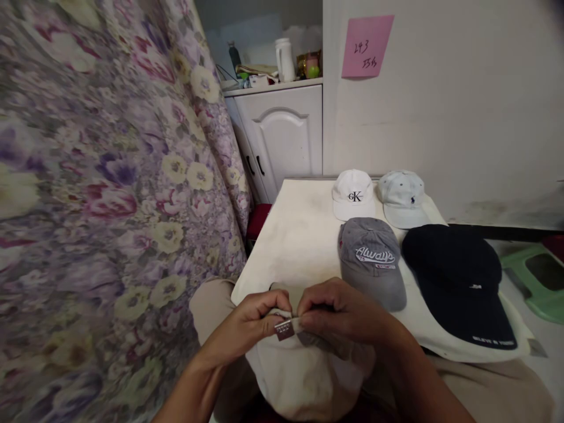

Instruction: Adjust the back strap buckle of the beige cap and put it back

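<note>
A: Layout, big to small?

B: Floral curtain (110,223) fills the left of the frame. Cream-covered bench (291,241) runs center to right.

A: Caps?

B: Five. Navy cap (458,276), right of frame, brim toward lower right. Beige cap (312,382), bottom center, in front of the person's body; that's the one being handled. Can't tell if it touches the bench. Grey cap (370,258) sits right of center, just beside the navy one. Pale cap (403,197) and white cap (352,194) sit side by side behind them.

A: Why that arrangement?

B: My read: brims all point nearward so the front logos face the wearer, and grouping them on the right keeps them apart from the work.

A: Hands?

B: Both narrow, pinching. Right hand (339,305) has thumb and forefinger on the strap (296,324). Left hand (259,314) grips it at the metal clasp (283,325).

A: Why two pinches?

B: Probably control: one steadies the clasp, the other guides the strap. Crown hangs below, leaving the clasp visible. Strap end is hidden by fingers.
</note>
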Demonstrator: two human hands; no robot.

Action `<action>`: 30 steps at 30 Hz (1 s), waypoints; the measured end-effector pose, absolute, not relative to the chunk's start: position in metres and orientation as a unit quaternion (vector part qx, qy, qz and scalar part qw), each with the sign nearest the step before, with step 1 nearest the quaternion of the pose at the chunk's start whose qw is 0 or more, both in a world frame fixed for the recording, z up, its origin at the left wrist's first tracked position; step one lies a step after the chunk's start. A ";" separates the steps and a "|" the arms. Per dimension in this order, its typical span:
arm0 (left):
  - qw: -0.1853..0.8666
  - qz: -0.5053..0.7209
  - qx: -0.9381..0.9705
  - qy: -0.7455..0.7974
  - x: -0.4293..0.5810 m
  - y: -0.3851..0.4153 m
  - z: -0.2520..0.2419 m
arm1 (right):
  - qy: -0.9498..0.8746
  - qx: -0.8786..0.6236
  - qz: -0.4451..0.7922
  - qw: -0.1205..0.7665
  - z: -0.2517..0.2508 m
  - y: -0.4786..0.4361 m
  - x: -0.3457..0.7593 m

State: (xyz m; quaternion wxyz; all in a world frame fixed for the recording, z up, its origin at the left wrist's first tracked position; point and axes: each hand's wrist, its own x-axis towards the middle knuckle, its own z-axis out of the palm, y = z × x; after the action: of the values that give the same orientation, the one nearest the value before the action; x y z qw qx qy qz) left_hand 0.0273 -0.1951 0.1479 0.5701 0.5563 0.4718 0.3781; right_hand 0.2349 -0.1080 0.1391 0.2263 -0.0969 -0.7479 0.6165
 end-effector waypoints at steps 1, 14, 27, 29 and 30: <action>0.572 0.373 0.558 0.471 0.028 -0.195 0.148 | -0.754 -0.094 0.610 0.223 0.139 -0.108 0.236; 0.553 0.362 0.578 0.479 0.028 -0.192 0.144 | -0.712 -0.150 0.647 0.227 0.136 -0.110 0.235; 0.566 0.357 0.558 0.490 0.035 -0.192 0.148 | -0.675 -0.145 0.689 0.221 0.125 -0.114 0.241; 0.571 0.350 0.555 0.493 0.036 -0.192 0.148 | -0.654 -0.130 0.712 0.219 0.124 -0.116 0.238; 0.571 0.348 0.555 0.494 0.036 -0.191 0.148 | -0.645 -0.125 0.722 0.217 0.123 -0.116 0.238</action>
State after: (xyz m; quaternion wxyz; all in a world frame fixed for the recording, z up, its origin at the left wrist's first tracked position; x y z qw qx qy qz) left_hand 0.0361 -0.1915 0.1476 0.5709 0.5554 0.4945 0.3481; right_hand 0.2379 -0.1160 0.1228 0.2170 -0.1247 -0.6451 0.7219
